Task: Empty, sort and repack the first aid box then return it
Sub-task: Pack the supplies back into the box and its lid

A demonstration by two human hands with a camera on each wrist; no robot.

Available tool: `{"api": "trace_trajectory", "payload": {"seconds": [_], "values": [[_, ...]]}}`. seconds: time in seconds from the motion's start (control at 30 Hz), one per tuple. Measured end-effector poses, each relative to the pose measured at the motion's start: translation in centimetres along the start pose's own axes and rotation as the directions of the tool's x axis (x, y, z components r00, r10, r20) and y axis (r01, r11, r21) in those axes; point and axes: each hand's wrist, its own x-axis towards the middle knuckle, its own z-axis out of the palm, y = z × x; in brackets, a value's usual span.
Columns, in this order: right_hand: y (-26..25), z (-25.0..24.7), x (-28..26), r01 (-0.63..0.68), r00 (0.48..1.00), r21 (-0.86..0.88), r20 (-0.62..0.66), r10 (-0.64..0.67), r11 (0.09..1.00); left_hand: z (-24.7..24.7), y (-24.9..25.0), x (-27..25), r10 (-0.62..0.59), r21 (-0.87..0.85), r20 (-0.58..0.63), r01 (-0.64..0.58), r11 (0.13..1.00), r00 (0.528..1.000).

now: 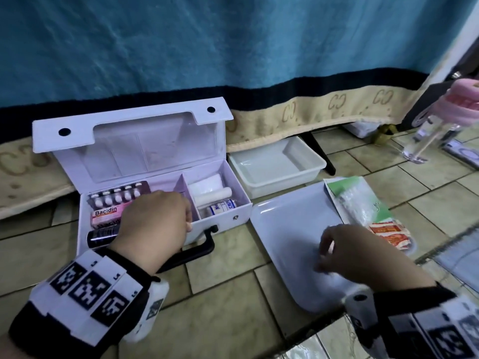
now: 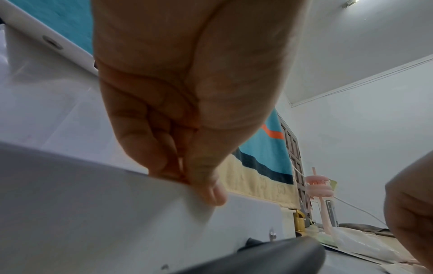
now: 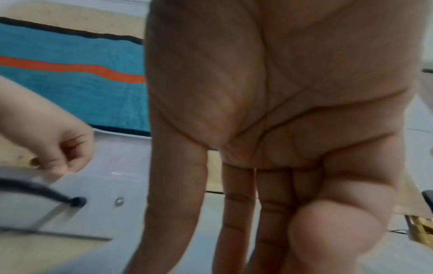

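The first aid box (image 1: pixel 166 177) stands open on the tiled floor (image 1: pixel 220 307) against the edge of a bed draped in a blue blanket (image 1: pixel 233 47), its lid (image 1: pixel 129 136) leaning back. From the head view the left compartment holds a blister pack of tablets (image 1: pixel 116 196), pink Bacidin boxes (image 1: pixel 105 216) and a dark tube (image 1: pixel 102 235); the right compartment holds gauze (image 1: pixel 207 186) and rolled bandages (image 1: pixel 223 204).

The left hand (image 1: pixel 155 224) reaches over the box's front wall. The head camera sees only its back, but the left wrist view shows the fingers (image 2: pixel 150 140) bunched together against the thumb at the white wall's top edge; whether they pinch anything small I cannot tell. That view also catches the black carry handle (image 2: pixel 269 255) below.

The right hand (image 1: pixel 347 252) hovers over a flat white tray (image 1: pixel 290 218) just right of the box. The right wrist view shows its fingers (image 3: pixel 236 213) hanging long and nearly straight, apart, holding nothing, tips down toward the tray.

Only the head view shows a green-and-clear packet (image 1: pixel 360 200) and red-and-white sachets (image 1: pixel 388 233) at the tray's right edge, an empty white tub (image 1: pixel 274 167) behind, and a pink-lidded bottle (image 1: pixel 435 120) far right.
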Motion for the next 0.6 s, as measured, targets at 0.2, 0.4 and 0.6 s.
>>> {"api": "trace_trajectory", "payload": {"seconds": [0.2, 0.4, 0.6], "values": [[-0.6, 1.6, -0.1, 0.015, 0.995, -0.056, -0.099, -0.02, 0.998, -0.1, 0.1, 0.0, 0.001, -0.008, -0.007, -0.001, 1.0, 1.0], [-1.1, 2.1, 0.0, 0.036, 0.99, -0.005, -0.133, -0.037, 0.999, 0.1, 0.2, -0.5, 0.016, 0.046, -0.043, -0.014, 0.999, 0.999], [-4.4, -1.6, 0.3, 0.269, 0.903, 0.252, -0.402, -0.152, 0.93, 0.1, 0.2, -0.2, 0.012, 0.048, -0.012, -0.012, 0.999, 1.0]]}}
